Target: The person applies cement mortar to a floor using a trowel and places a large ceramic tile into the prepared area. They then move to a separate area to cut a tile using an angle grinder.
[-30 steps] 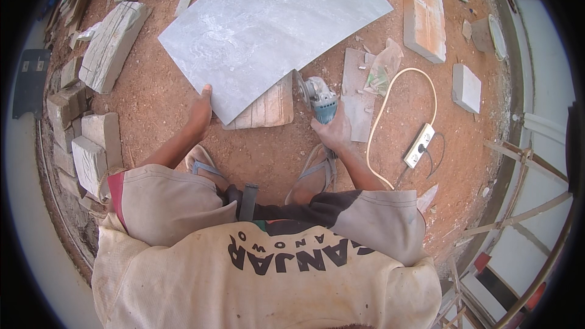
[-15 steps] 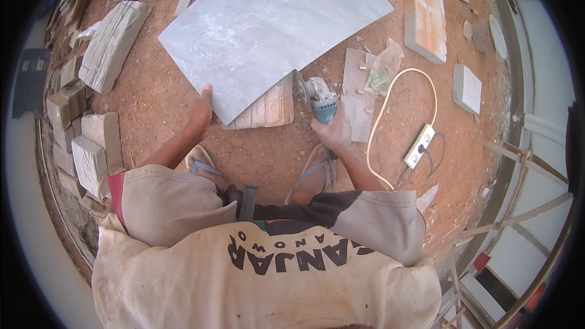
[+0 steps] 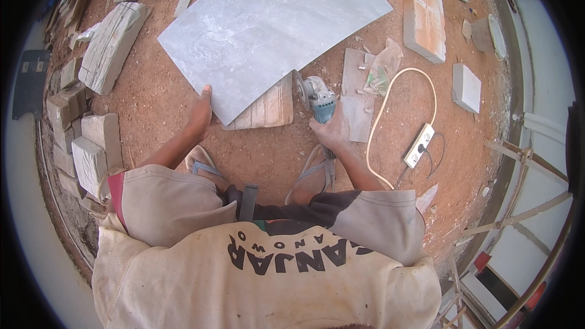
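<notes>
A large grey, faintly veined tile lies at a slant in front of me, its near corner raised over a pale block. My left hand is closed on the tile's left edge close to that corner, thumb on top and the other fingers hidden beneath. My right hand is wrapped round the body of a blue-green angle grinder. The grinder's disc stands right by the tile's near right edge; I cannot tell whether it touches.
To the right, a pale cable loops to a white power strip on the reddish soil. A thin slab piece and a plastic bag lie beside the grinder. Blocks are stacked left; a bucket stands far right.
The grinder and my right hand have shifted very slightly left, toward the tile's edge. My left hand and the tile look almost unmoved.
</notes>
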The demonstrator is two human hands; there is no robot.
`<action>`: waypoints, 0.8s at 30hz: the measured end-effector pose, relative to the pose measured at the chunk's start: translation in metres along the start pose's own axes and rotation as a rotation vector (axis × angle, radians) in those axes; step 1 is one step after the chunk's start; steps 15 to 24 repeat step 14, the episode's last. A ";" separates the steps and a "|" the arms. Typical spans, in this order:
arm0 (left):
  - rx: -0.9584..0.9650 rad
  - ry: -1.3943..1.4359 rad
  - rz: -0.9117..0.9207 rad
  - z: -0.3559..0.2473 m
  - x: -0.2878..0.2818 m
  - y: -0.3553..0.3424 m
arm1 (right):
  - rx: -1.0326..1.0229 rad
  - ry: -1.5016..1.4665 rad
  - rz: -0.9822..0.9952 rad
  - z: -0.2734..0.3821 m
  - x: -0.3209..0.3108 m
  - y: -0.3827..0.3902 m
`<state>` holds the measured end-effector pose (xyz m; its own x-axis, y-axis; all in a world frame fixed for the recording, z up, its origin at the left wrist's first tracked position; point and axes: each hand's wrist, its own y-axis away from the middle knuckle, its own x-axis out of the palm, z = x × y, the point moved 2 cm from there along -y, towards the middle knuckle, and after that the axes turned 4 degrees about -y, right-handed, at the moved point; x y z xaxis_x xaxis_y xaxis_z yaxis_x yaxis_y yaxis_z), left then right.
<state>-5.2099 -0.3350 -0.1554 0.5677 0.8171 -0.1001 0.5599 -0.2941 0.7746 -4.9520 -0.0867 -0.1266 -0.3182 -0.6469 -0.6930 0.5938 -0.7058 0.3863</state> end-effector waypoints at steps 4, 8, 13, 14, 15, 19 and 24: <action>0.010 -0.008 0.001 -0.001 0.000 0.001 | -0.001 -0.002 0.006 -0.002 0.000 -0.001; 0.008 -0.023 -0.009 -0.001 -0.001 0.002 | 0.008 0.020 -0.008 -0.003 -0.002 0.003; 0.001 -0.067 0.000 0.000 -0.003 0.000 | 0.027 -0.037 0.055 -0.007 -0.013 0.013; 0.003 -0.067 0.001 -0.001 -0.003 0.000 | 0.026 -0.037 0.053 -0.007 -0.013 0.013; 0.003 -0.067 0.001 -0.001 -0.003 0.000 | 0.026 -0.037 0.053 -0.007 -0.013 0.013; 0.003 -0.067 0.001 -0.001 -0.003 0.000 | 0.026 -0.037 0.053 -0.007 -0.013 0.013; 0.003 -0.067 0.001 -0.001 -0.003 0.000 | 0.026 -0.037 0.053 -0.007 -0.013 0.013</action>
